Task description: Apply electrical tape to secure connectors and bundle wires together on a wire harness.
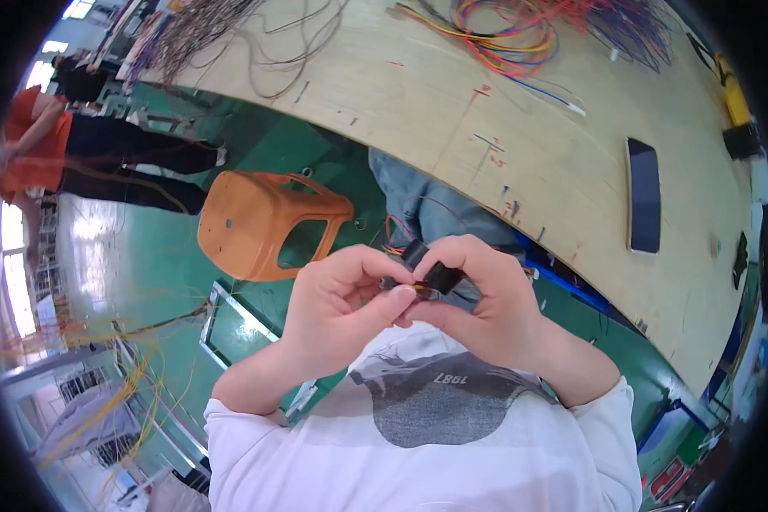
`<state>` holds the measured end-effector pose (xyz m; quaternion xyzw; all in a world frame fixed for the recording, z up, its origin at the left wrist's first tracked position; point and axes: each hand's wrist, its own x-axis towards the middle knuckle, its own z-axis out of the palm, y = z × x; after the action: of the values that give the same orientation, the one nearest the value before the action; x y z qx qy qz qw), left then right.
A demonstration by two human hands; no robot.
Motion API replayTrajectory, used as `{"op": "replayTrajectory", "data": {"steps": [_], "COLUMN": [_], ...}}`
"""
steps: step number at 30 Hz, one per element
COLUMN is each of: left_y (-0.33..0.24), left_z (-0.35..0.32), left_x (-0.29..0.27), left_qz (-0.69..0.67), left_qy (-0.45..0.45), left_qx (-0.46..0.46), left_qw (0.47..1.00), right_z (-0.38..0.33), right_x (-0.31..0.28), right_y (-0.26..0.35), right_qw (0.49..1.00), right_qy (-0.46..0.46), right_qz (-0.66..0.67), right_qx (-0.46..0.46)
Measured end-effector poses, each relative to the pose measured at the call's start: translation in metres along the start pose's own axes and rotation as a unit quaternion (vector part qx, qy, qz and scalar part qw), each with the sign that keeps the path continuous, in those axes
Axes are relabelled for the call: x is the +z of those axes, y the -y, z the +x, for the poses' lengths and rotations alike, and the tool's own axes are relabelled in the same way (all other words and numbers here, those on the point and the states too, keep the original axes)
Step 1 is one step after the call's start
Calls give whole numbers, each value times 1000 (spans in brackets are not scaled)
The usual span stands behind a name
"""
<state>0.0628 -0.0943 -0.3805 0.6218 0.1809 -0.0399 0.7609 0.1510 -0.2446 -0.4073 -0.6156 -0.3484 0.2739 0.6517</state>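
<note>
My left hand and my right hand meet in front of my chest. Both are closed, thumbs and fingers pinching close together. Between them is a small wire bundle with black parts; whether these are connectors or tape I cannot tell. A second black, tube-like piece sticks up between the index fingers. Some yellow and red wires show beside it, over my lap. My fingertips hide most of what they grip.
A wooden workbench spans the far side and right, bearing coloured wire bundles, dark thin wires and a phone. An orange stool stands left, near a metal frame. A person in orange stands far left.
</note>
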Motion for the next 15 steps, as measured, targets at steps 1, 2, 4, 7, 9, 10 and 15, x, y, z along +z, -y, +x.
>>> {"op": "replayTrajectory", "data": {"steps": [1, 2, 4, 7, 9, 10, 15], "left_y": [4, 5, 2, 2, 0, 0, 26], "left_z": [-1, -3, 0, -4, -5, -5, -3], "left_x": [-5, -9, -16, -19, -20, -20, -19], "left_qz": [89, 164, 283, 180, 98, 17, -220], "left_qy": [0, 3, 5, -3, -14, -21, -77], "left_qx": [51, 105, 208, 156, 119, 82, 40], "left_qw": [995, 981, 936, 971, 988, 996, 972], "right_z": [5, 8, 12, 19, 22, 22, 14], "right_x": [1, 2, 4, 4, 5, 6, 8], "right_y": [1, 1, 1, 2, -1, -5, -15], "right_qw": [1000, 1000, 999, 997, 997, 996, 971], "right_qy": [13, 24, 43, 66, 79, 57, -19], "right_qz": [-13, -8, -20, -26, -14, 68, 182], "right_qx": [-5, -6, 20, -1, -7, 28, 151]}}
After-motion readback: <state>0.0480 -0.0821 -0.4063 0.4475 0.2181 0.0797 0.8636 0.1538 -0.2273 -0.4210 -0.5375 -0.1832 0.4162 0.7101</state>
